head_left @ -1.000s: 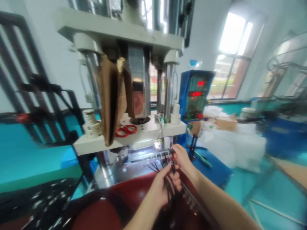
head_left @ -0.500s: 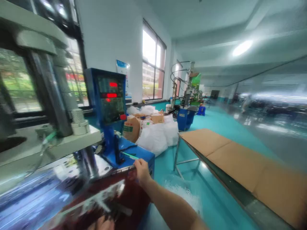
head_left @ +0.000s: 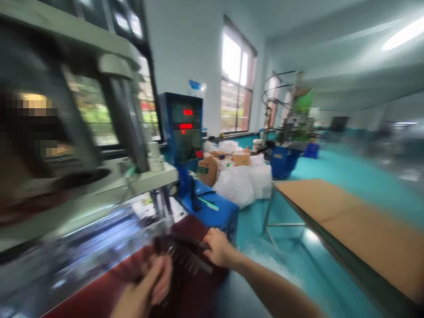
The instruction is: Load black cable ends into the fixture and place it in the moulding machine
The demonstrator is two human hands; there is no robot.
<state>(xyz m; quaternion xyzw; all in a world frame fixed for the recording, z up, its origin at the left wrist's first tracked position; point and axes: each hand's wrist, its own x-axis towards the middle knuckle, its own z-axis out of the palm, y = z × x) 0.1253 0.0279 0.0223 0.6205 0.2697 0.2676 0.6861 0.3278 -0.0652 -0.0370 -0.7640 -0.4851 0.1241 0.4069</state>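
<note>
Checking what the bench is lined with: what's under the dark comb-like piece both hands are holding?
A dark red surface lies under the dark comb-like piece. The left hand and right hand cover parts of it.

My arms are bare from the wrist as far up as the view reaches: no sleeves, no cuffs, no gloves. My right hand point(head_left: 217, 247) is the sharper of my two hands, with a bare wrist, no watch or band, and a long uncovered forearm running off toward the lower right edge. My left hand point(head_left: 155, 282) is smeared by motion blur, so its fingers and nails cannot be made out; it looks ungloved too. I cannot tell whether either hand carries a ring.
</note>
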